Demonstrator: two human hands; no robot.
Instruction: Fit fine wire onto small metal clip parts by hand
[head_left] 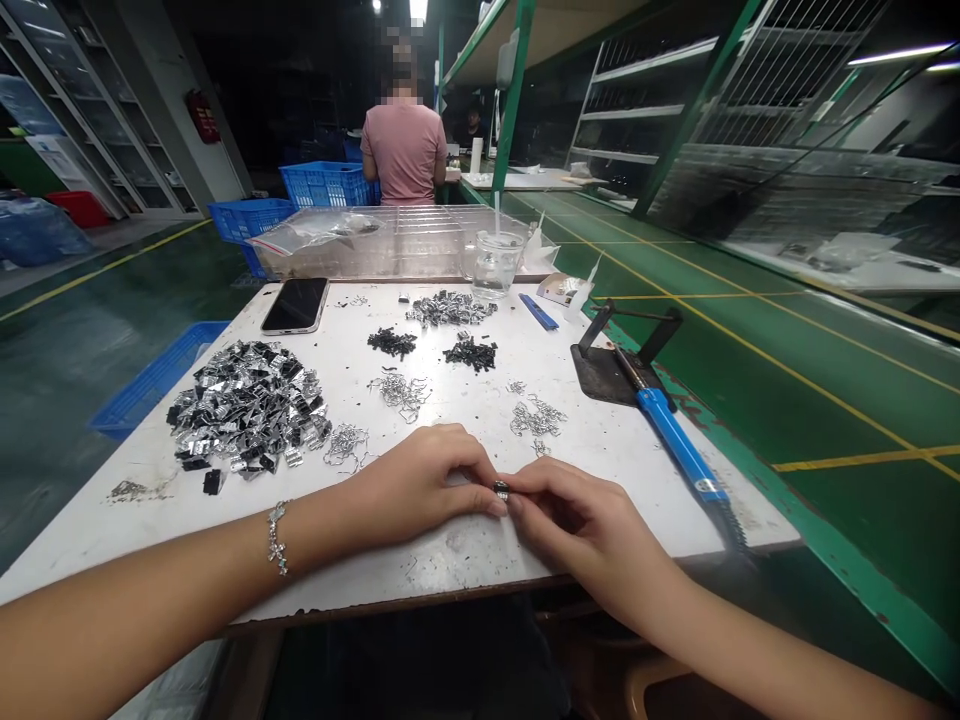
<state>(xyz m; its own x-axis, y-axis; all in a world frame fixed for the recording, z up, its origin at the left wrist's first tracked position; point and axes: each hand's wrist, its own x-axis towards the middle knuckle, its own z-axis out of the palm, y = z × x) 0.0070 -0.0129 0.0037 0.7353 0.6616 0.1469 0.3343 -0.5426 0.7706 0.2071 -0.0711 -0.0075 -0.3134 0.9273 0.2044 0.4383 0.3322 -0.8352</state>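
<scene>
Leaning over the white table (450, 540), I have my left hand (427, 485) and right hand (592, 515) pinching one small black-and-silver part (501, 490) between them near the front edge, beyond which lie loose wire pieces (538, 416).

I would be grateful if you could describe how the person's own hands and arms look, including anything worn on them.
The left hand and right hand are both ungloved, and no ring shows. A silvery bracelet of small, irregular linked pieces circles the left wrist; the right wrist has nothing on it. No sleeves show on either forearm.
</scene>
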